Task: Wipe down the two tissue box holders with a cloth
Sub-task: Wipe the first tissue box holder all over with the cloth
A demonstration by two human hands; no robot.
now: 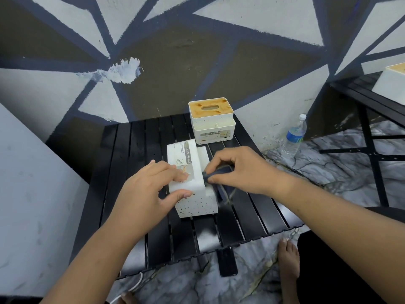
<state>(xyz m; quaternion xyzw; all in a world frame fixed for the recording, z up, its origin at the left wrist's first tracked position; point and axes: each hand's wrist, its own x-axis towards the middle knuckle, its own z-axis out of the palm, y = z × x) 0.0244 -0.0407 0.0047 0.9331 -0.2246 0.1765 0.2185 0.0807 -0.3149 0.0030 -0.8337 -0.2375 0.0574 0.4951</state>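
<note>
A white tissue box holder (198, 204) lies tipped on its side in the middle of the black slatted table (247, 216), its "TISSUE HOLDER" label facing up. My left hand (151, 189) grips its near left corner, thumb on the front face and fingers on top. My right hand (238, 170) presses a dark blue cloth (219, 172) against the holder's right side; part of the cloth hangs down to the table. A second white holder (211, 120) with a wooden slotted lid stands upright at the table's far edge, untouched.
A plastic water bottle (294, 137) stands on the marble floor to the right of the table. A dark phone (228, 262) lies on the floor at the table's near edge. Another black table (359, 95) with a white box (392, 82) stands far right. My bare foot (288, 260) is below.
</note>
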